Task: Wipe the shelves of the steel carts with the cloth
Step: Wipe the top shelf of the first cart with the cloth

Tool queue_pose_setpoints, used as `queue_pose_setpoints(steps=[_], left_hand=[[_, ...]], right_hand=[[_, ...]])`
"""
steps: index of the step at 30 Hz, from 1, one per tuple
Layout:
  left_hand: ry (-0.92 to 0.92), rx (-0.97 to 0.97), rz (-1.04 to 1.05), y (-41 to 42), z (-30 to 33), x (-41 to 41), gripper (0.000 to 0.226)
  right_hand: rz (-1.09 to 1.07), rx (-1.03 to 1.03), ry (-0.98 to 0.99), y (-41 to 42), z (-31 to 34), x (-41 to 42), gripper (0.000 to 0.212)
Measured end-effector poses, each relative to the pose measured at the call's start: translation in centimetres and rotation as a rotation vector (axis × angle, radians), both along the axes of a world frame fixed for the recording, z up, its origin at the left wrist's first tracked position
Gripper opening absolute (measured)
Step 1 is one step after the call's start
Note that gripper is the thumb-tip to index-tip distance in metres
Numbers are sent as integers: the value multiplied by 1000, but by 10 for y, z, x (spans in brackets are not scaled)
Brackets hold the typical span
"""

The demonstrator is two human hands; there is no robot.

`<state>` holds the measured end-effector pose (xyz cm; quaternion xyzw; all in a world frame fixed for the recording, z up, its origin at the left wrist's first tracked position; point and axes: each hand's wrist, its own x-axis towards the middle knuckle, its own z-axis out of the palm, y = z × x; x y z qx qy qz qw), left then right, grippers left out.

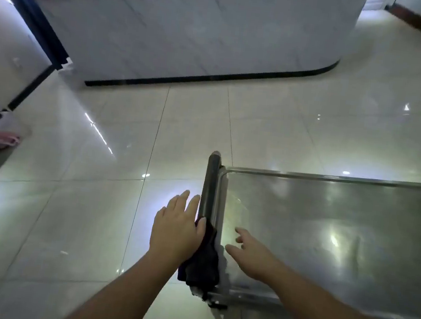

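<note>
The left hand (175, 230) was laid with straight, loosely spread fingers (191, 204) against the dark cloth (204, 261), which was draped over the steel cart's handle bar (209, 185); the right hand (251, 253) was held with relaxed, spread fingers, gripping nothing, over the top shelf (328, 225)

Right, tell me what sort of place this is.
Probably a shop or service area, not a home: a long white-tiled counter with a black top and curved end, a glossy cream tiled floor, and a steel cart with a flat tray shelf.
</note>
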<state>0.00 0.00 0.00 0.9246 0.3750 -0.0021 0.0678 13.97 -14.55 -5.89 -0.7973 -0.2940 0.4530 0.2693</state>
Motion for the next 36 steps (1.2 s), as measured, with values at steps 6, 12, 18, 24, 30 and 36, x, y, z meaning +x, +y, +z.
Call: queue_pose_setpoints(steps=[6, 12, 18, 24, 30, 36], left_hand=[[37, -75, 45, 3, -35, -30, 55], [13, -102, 76, 3, -52, -49, 50], [49, -109, 83, 7, -55, -52, 51], [3, -106, 70, 13, -54, -41, 49], [-44, -118, 65, 27, -49, -16, 49], [-60, -242, 58, 39, -55, 16, 49]], right_hand=[[-154, -20, 348, 15, -27, -31, 56], [-540, 125, 775, 46, -45, -49, 60], [-528, 78, 682, 52, -48, -46, 48], [-473, 189, 451, 48, -29, -41, 19], [-547, 338, 402, 20, 5, -24, 16], [-597, 348, 156, -12, 40, 34, 20]])
